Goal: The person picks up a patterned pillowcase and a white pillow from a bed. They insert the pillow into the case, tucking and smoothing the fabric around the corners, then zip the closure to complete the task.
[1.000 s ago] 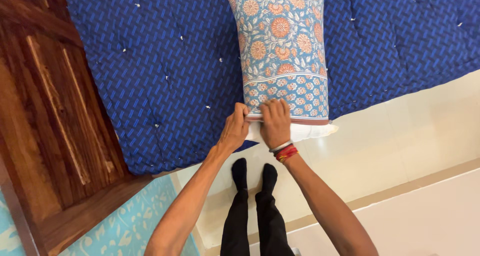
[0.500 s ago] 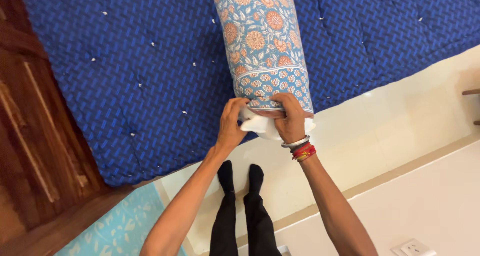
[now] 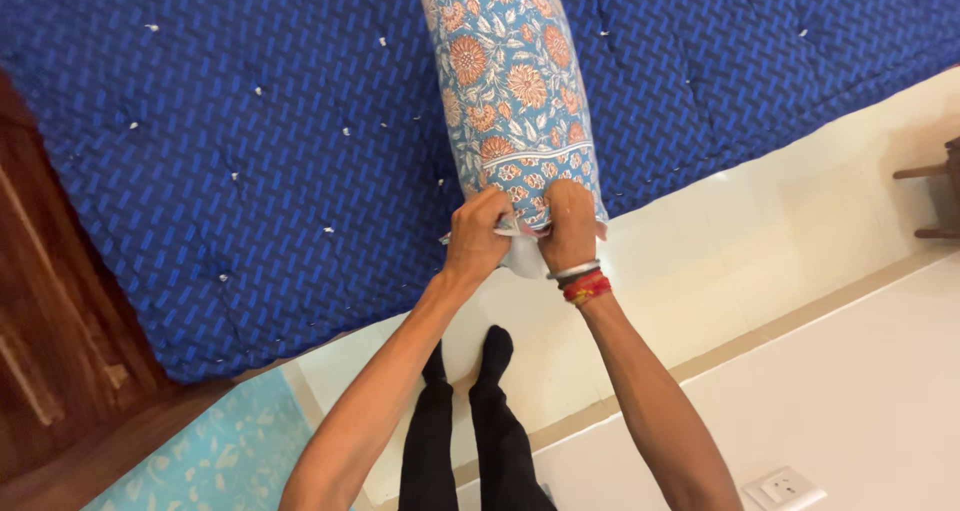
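A pillow in a light blue cover with orange flowers [image 3: 510,81] lies across the edge of a blue quilted mattress [image 3: 250,151]. My left hand [image 3: 478,236] and my right hand [image 3: 568,226] both grip the cover's open end, close together. A bit of the white pillow [image 3: 524,259] shows between and below my hands. Red thread and a metal bangle circle my right wrist.
A brown wooden bed frame [image 3: 50,331] runs along the left. Below it lies a pale blue patterned rug [image 3: 220,451]. My legs in black trousers [image 3: 470,421] stand on cream floor tiles [image 3: 740,251]. A white wall socket [image 3: 785,488] is at the bottom right; a wooden stool leg [image 3: 935,201] shows at the right edge.
My hands have drawn closer together on the cover's open end, and less of the white pillow shows below them. The view has shifted leftward.
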